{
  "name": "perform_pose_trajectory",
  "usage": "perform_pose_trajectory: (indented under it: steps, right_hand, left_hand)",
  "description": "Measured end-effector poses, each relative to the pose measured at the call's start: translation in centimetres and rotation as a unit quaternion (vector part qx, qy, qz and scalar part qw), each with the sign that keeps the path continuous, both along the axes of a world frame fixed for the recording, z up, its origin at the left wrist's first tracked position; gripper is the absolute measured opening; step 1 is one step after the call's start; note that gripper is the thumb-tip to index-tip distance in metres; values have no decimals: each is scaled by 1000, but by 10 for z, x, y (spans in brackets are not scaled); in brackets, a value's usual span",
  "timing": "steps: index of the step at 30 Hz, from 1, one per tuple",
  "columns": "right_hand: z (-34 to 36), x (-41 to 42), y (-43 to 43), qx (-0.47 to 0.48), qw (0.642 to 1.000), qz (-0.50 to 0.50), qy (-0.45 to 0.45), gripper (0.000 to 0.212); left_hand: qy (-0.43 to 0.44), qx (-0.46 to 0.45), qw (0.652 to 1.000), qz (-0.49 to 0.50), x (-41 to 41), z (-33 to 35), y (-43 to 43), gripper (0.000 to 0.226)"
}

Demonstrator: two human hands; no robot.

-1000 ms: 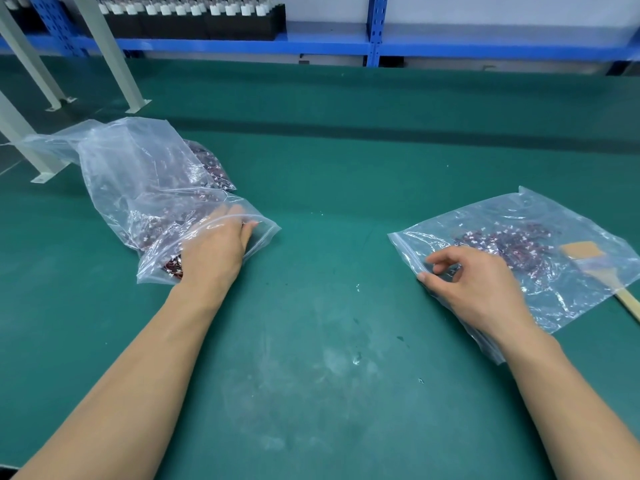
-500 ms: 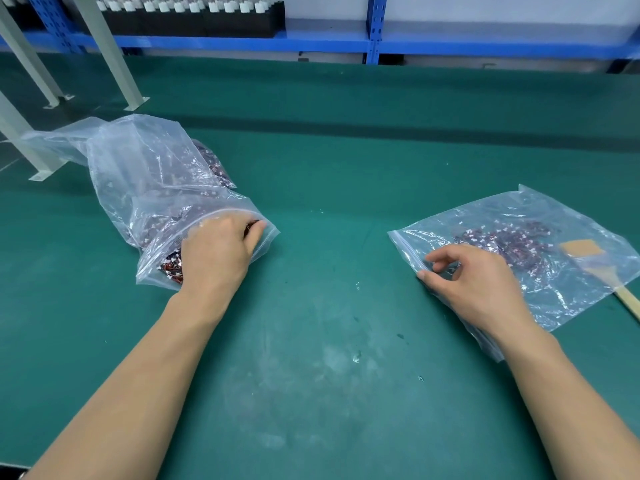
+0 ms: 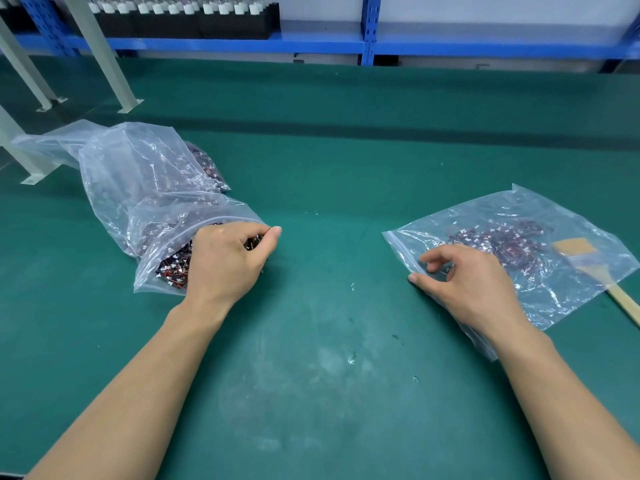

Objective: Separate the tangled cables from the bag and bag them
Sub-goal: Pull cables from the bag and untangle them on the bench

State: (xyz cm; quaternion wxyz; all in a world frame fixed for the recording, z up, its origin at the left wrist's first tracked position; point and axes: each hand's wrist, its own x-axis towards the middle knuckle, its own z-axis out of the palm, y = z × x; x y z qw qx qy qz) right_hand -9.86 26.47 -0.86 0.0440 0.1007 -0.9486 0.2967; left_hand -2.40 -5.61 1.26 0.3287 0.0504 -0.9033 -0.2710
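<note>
Cables (image 3: 171, 268), a red-and-black tangle with white plugs, fill the big bag (image 3: 138, 174) that lies crumpled on the left of the green counter (image 3: 329, 168), its mouth facing the person. The left grip (image 3: 225, 261) sits at that mouth, its back up. Its fingers curl down around a clump of the cables and its thumb reaches forward over them, so the clump is held tight in the fist at the bag's lip. The forearm runs back toward the near edge.

Well apart, on the right, the small bag (image 3: 554, 292) lies flat with its zip edge turned toward the middle of the counter. A thin spread of loose cables (image 3: 502, 240) shows through the clear plastic in its far half. The right grip (image 3: 474, 289) rests on the near corner of this bag. The thumb lies along the zip edge and the forefinger is bent above it with a gap between the two. The other fingers are loosely curled. Whether any plastic is pinched there I cannot tell.

A brush (image 3: 623, 303) lies at the small bag's right side. Its tan head shows through the plastic and its wooden handle sticks out toward the near right. I cannot tell whether the head is inside or beneath the bag.

Grey legs (image 3: 100, 53) stand at the far left, and a blue shelf (image 3: 311, 46) runs along the back.
</note>
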Motion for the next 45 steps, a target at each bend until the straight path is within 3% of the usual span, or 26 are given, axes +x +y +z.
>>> perform_pose_trajectory:
  steps: [4,11,17,21,24,28,36,45]
  right_hand:
    - [0,1,0,0,1000,0,1,22]
    - [3,3,-2,12,1000,-6,5,20]
    - [9,8,-5,43,999,-14,9,21]
    - [17,13,-11,68,994,-23,87,21]
    - [22,17,-23,-2,996,24,92,20]
    - [26,25,-53,-99,988,117,-18,20]
    - [23,37,-100,-296,918,156,-214,29]
    - [5,39,-107,-245,952,120,-140,33]
  left_hand:
    - [23,86,996,15,3,2,14,25]
    - [65,-64,996,1,7,7,24,25]
    - [42,82,996,-12,0,8,30,23]
    - [24,163,986,-22,-9,10,35,24]
    - [13,191,981,-36,-13,10,45,25]
    - [7,239,970,-52,-15,8,51,23]
    - [5,349,935,-58,-17,2,53,24]
    - [11,421,905,-56,-15,5,44,22]
